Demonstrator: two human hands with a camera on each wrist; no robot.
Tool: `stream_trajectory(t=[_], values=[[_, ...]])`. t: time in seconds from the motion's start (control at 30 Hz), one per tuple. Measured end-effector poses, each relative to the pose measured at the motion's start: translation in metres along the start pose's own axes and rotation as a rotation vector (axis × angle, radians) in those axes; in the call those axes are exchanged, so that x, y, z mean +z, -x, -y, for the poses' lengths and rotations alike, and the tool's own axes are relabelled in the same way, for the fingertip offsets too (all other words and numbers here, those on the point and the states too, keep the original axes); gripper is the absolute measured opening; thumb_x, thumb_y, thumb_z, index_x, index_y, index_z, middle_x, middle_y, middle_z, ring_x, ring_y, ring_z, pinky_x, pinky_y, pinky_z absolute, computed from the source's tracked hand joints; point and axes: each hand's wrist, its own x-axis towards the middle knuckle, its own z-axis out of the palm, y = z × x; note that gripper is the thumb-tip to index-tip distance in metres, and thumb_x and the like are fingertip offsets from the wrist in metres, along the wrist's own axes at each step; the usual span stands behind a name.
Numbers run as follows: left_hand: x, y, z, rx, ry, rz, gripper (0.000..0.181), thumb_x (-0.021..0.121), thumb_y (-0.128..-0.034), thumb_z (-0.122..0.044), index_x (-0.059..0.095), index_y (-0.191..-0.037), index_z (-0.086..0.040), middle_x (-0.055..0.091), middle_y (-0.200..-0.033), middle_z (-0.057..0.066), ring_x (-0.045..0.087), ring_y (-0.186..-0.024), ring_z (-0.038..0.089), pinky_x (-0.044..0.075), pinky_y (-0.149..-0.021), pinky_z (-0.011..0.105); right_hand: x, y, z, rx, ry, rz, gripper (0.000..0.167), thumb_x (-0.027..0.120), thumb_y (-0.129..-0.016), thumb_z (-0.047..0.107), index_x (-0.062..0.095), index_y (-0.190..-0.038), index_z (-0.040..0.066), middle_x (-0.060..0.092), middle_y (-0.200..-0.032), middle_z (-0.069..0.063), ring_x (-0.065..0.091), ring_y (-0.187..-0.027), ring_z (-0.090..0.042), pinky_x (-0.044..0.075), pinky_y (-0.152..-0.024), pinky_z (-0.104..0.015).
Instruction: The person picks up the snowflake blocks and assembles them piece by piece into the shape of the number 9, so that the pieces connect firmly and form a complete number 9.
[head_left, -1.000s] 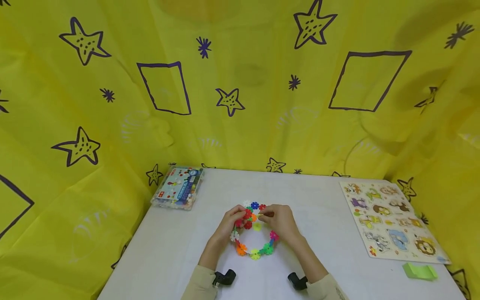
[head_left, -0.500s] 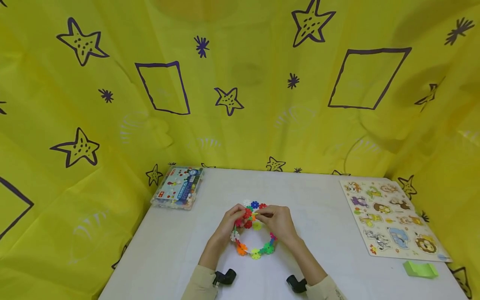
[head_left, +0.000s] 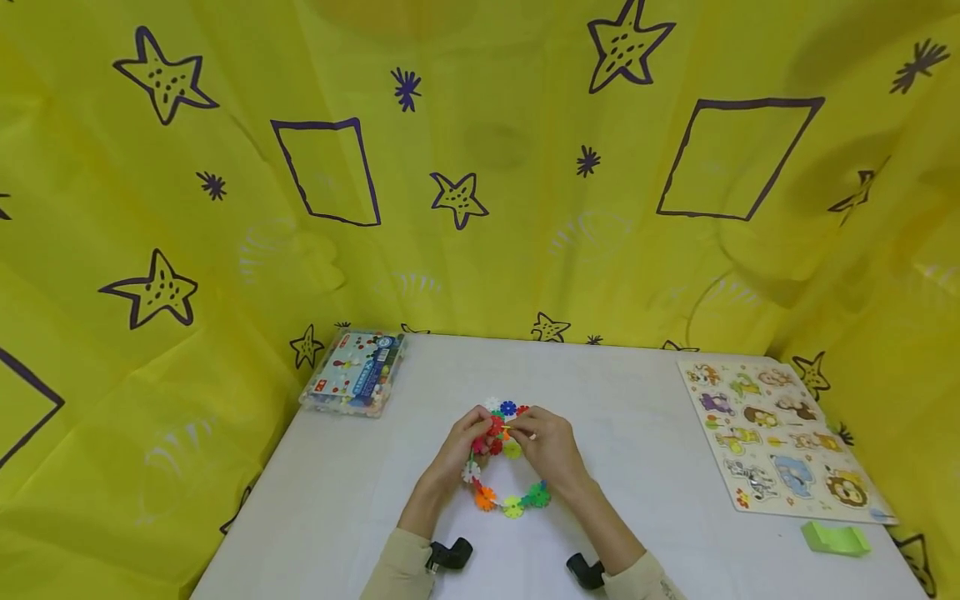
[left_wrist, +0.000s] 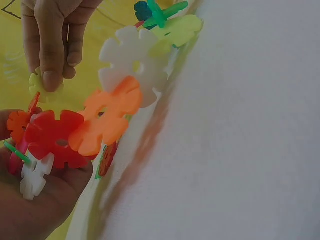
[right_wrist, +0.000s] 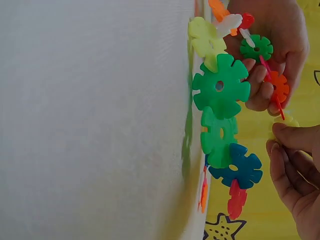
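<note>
My left hand point(head_left: 455, 450) holds one end of a chain of flower-shaped interlocking discs. In the right wrist view, green discs point(right_wrist: 207, 90) and a blue disc point(right_wrist: 247, 172) belong to this chain, which curves down toward the table. Thumb and fingers of my right hand point(head_left: 555, 450) pinch a pale yellow flower disc point(left_wrist: 37, 87). Its edge meets or nearly meets a thin red disc point(right_wrist: 280, 107) at the held end; whether they are slotted together I cannot tell. Fingers partly hide the yellow disc. In the left wrist view, a large red disc point(left_wrist: 47, 132) lies across the left palm.
Beyond the hands are several more discs, among them a blue one point(head_left: 508, 408). A clear box point(head_left: 356, 371) with a printed label stands at the back left. An animal puzzle board point(head_left: 780, 454) and a green block point(head_left: 836, 538) lie at the right. A yellow curtain point(head_left: 510, 275) hangs behind.
My right hand has moved left with the yellow disc, up to the chain's end at my left hand. My left hand has stayed almost still, gripping the chain.
</note>
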Motion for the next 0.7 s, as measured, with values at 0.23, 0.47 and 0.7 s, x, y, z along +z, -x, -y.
stream_trajectory(t=[0.23, 0.47, 0.7], values=[[0.004, -0.0008, 0.0017, 0.01, -0.002, 0.0, 0.017, 0.045, -0.1107, -0.023, 0.05, -0.103, -0.008, 0.049, -0.081, 0.004, 0.043, -0.068, 0.017, 0.037, -0.06, 0.028, 0.0028, 0.0017, 0.0053, -0.012, 0.071, -0.02, 0.016, 0.088, -0.075, -0.01, 0.082, -0.084, 0.002, 0.069, -0.081, -0.002, 0.066, -0.068, -0.013, 0.056, -0.061, -0.021], [0.0077, -0.0019, 0.0029, 0.019, -0.002, 0.012, 0.022, 0.045, -0.111, -0.022, 0.047, -0.103, -0.001, 0.047, -0.08, 0.006, 0.041, -0.067, 0.02, 0.035, -0.058, 0.027, 0.0031, 0.0022, 0.0079, -0.021, 0.119, -0.008, 0.016, 0.088, -0.074, -0.011, 0.081, -0.083, 0.001, 0.067, -0.08, -0.002, 0.066, -0.067, -0.013, 0.056, -0.061, -0.019], [0.0044, 0.0002, -0.0011, 0.015, -0.012, 0.003, 0.022, 0.047, -0.1095, -0.021, 0.05, -0.101, 0.0, 0.051, -0.078, 0.005, 0.044, -0.066, 0.018, 0.037, -0.058, 0.028, 0.0001, -0.0011, 0.0072, -0.046, 0.112, -0.022, 0.02, 0.092, -0.071, -0.005, 0.082, -0.087, 0.001, 0.074, -0.08, -0.005, 0.071, -0.068, -0.015, 0.058, -0.062, -0.022]])
